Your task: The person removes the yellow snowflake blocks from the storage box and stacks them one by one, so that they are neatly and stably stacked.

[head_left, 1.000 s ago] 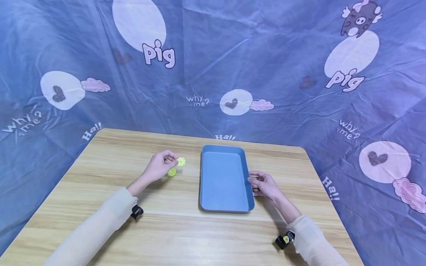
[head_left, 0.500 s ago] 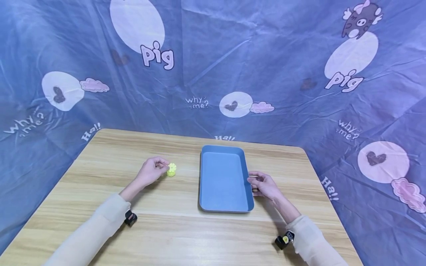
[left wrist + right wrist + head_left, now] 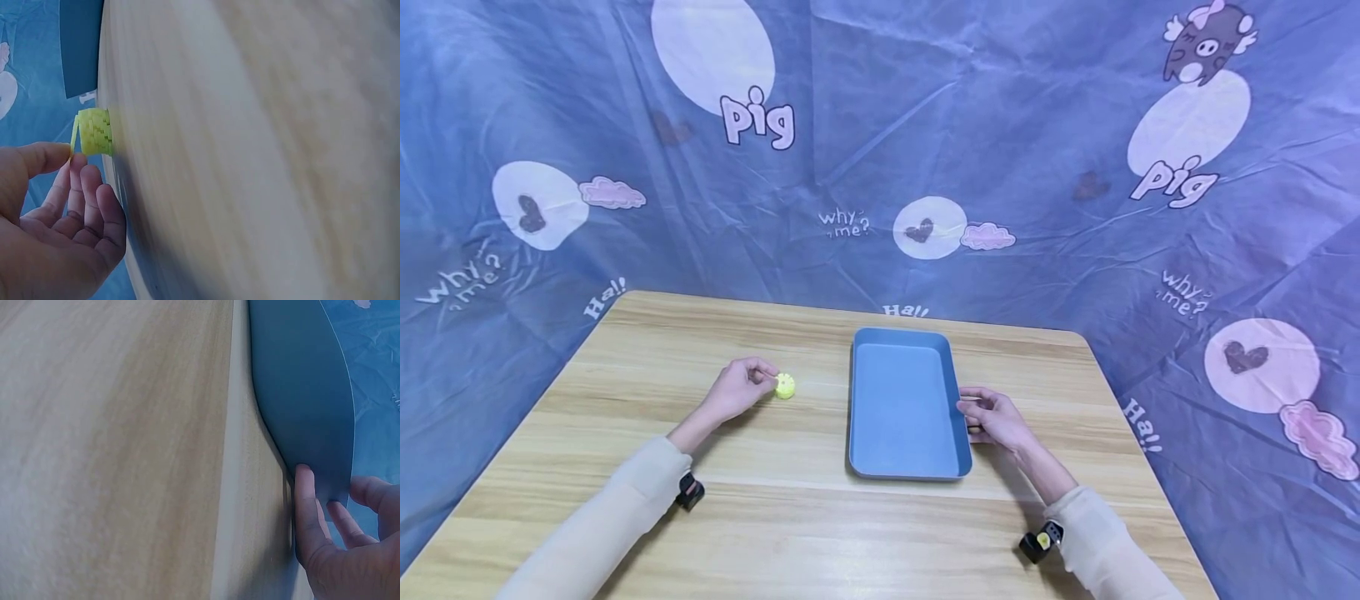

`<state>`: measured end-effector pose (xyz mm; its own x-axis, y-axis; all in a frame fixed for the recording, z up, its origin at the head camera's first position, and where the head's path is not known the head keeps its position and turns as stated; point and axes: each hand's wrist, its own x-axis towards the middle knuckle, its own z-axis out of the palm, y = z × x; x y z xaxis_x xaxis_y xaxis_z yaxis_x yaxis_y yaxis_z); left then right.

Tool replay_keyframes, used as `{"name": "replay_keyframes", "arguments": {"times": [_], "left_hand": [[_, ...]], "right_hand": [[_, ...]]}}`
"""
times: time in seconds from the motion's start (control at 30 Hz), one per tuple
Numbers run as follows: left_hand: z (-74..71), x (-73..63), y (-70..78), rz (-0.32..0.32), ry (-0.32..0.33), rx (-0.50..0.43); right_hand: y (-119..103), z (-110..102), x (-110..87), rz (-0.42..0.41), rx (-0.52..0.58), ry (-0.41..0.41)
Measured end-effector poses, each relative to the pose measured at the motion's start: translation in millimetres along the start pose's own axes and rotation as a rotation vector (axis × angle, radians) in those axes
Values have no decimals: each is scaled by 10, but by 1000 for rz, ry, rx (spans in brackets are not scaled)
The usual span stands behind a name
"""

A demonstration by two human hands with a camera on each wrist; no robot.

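My left hand (image 3: 735, 392) pinches the edge of a thin yellow notched plastic disc (image 3: 74, 134) between thumb and index finger. The disc leans against the top of a short stack of similar yellow-green discs (image 3: 97, 132) on the table, touching at one edge and apart near the fingertips. From the head view, disc and stack (image 3: 785, 392) overlap almost fully. On the right, my right hand (image 3: 997, 421) grips the near-right side wall of a shallow blue rectangular tray (image 3: 904, 400), thumb over the rim and fingers against the outer wall (image 3: 306, 394).
The wooden table (image 3: 850, 542) carries the tray right of the stack, with bare wood between them. A blue printed curtain (image 3: 865, 150) hangs behind the table and along both sides. Each wrist wears a small black camera (image 3: 689, 492).
My left hand has moved left and slightly down, bringing the pinched disc from above and right of the stack onto its top. The right hand and tray have stayed in place.
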<state>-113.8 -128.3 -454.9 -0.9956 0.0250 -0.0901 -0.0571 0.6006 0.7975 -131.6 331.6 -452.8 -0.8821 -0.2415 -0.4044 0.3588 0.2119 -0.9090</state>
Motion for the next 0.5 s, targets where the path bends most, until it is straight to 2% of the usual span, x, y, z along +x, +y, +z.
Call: {"name": "replay_keyframes", "arguments": {"times": [0.5], "left_hand": [[15,37,6,10,-27,25]], "right_hand": [[-16,-4,16,16,-3,12]]}}
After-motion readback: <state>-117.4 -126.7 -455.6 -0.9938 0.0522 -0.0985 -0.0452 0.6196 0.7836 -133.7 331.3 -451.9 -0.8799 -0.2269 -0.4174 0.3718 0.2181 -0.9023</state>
